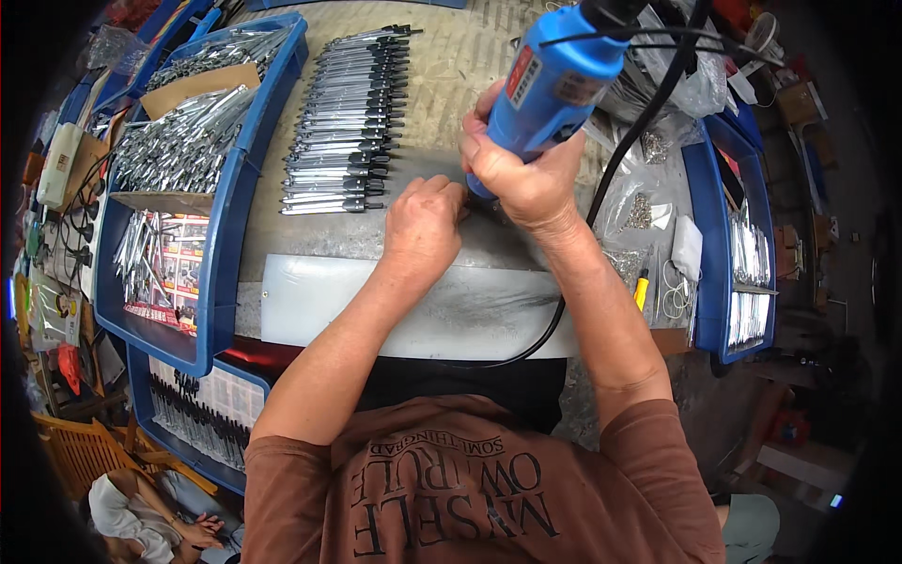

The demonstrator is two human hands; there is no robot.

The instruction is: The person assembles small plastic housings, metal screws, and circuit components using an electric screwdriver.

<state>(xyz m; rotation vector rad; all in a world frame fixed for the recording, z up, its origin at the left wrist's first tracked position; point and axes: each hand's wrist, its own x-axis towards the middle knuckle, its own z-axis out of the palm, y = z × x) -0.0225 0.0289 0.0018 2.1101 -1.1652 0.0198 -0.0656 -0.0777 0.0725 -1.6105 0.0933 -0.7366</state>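
Observation:
My right hand [531, 179] is wrapped round the body of a blue corded power screwdriver [550, 89], which is tilted with its lower end toward the table. Close to that lower end, my left hand [423, 221] is closed, its fingertips pressed together and turned away. Whatever those fingers pinch is hidden behind the hand. Beyond it and to the left lies a neat row of slim metal rods with black fittings [348, 122], side by side on the worn tabletop [451, 113]. A pale plastic sheet [413, 315] covers the table's near edge, under my forearms.
Blue bins of loose silvery rods [178, 141] stand at left; a lower blue tray [202, 414] holds black-ended pieces. At right are bags of small parts [639, 211], a yellow-handled tool [642, 289] and another blue bin [714, 244]. A black cable [625, 146] hangs beside my right arm. Another person [155, 517] sits lower left.

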